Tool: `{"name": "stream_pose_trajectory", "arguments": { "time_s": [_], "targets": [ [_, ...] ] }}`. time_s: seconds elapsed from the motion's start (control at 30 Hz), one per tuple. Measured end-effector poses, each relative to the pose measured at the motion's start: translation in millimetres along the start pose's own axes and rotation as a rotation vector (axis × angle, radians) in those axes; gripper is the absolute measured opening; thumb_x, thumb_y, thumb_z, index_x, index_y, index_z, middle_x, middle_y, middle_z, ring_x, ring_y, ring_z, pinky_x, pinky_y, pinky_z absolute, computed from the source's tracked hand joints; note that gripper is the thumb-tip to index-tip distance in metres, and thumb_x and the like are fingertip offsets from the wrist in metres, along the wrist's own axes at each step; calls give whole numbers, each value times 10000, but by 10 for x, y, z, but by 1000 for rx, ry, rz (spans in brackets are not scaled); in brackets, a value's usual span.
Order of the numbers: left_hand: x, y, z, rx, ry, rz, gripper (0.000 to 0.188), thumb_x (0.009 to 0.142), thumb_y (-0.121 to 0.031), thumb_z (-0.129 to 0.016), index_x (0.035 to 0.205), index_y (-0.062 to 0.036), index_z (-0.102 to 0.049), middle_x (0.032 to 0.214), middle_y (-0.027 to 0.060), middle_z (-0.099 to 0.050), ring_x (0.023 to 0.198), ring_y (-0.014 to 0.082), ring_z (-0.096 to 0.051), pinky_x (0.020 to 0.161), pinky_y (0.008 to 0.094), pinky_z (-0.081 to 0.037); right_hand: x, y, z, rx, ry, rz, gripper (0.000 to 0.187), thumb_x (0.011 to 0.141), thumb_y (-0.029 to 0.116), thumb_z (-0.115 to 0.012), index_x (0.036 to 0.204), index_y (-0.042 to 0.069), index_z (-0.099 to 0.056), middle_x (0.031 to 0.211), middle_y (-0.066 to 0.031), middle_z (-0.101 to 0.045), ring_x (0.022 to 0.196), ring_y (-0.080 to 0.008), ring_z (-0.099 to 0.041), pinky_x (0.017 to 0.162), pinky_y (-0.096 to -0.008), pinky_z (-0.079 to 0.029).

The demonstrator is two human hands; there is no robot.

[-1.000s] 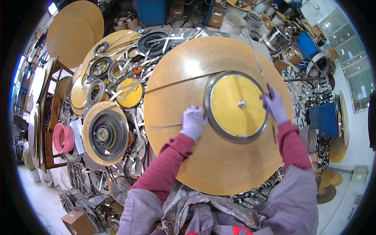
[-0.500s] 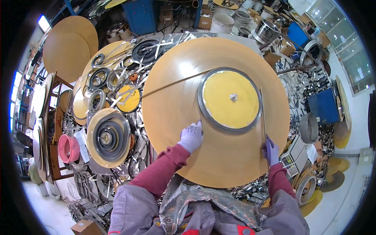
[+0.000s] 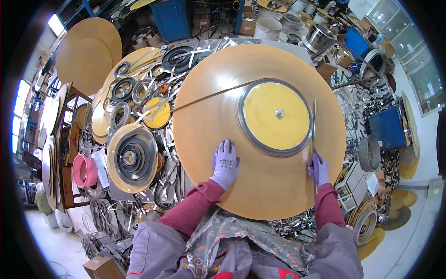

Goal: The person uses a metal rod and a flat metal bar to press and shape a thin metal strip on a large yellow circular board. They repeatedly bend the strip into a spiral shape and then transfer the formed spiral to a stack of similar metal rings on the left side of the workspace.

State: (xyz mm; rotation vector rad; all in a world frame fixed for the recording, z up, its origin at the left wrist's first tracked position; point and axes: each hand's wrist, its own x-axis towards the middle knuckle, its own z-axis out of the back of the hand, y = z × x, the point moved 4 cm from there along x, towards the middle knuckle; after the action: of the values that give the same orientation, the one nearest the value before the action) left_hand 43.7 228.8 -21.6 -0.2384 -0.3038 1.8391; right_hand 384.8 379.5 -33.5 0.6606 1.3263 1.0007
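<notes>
A large round tan disc (image 3: 265,195) lies in front of me. A smaller yellow disc (image 3: 274,121) with a grey rim of wound strip (image 3: 251,143) and a metal knob (image 3: 278,113) at its middle rests on it. My left hand (image 3: 225,162), in a pale purple glove, lies flat on the tan disc with fingers stretched, just left of the rim. My right hand (image 3: 318,169), gloved alike, is closed round a thin metal strip (image 3: 314,121) standing close to the rim's right side. A dark narrow strip (image 3: 209,98) runs from the rim to the tan disc's left edge.
To the left lie a tan disc carrying dark rings (image 3: 132,158), a pink tub (image 3: 85,171) and several loose rings (image 3: 123,89). Metal strip scraps (image 3: 348,100) heap up on the right, near a grey round tin (image 3: 369,153). White buckets (image 3: 268,29) stand behind.
My left hand has moved a little left, its pointing finger pose changing to a flat, spread one. My right hand has shifted slightly up along the strip.
</notes>
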Motion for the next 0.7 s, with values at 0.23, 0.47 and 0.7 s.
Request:
{"name": "stream_pose_trajectory", "arguments": {
  "time_s": [0.23,0.47,0.7],
  "targets": [
    [-19,-208,-196,-49,-79,-87,617,776,-201,-583,1285,78,-373,1365,225,-337,1281,393,-300,1071,482,-256,235,-129,307,-476,-92,310,388,930,279,-508,1268,90,-515,686,-85,-571,573,-216,-564,519,-343,-459],
    [-656,-88,30,-109,-11,-127,618,758,-183,-593,1273,87,-385,1352,240,-344,1282,408,-301,1075,478,-256,114,101,21,-1163,-254,587,382,916,213,-472,1273,81,-505,979,-241,-614,923,-381,-581,827,-456,-452],
    [-1551,403,399,-129,-61,-69,544,745,-152,-601,1230,42,-451,1311,224,-389,1228,406,-361,1026,503,-311,202,125,-42,-1119,-134,579,376,913,189,-476,1261,51,-512,1117,-208,-605,992,-340,-597,861,-412,-463]
  ]
}}
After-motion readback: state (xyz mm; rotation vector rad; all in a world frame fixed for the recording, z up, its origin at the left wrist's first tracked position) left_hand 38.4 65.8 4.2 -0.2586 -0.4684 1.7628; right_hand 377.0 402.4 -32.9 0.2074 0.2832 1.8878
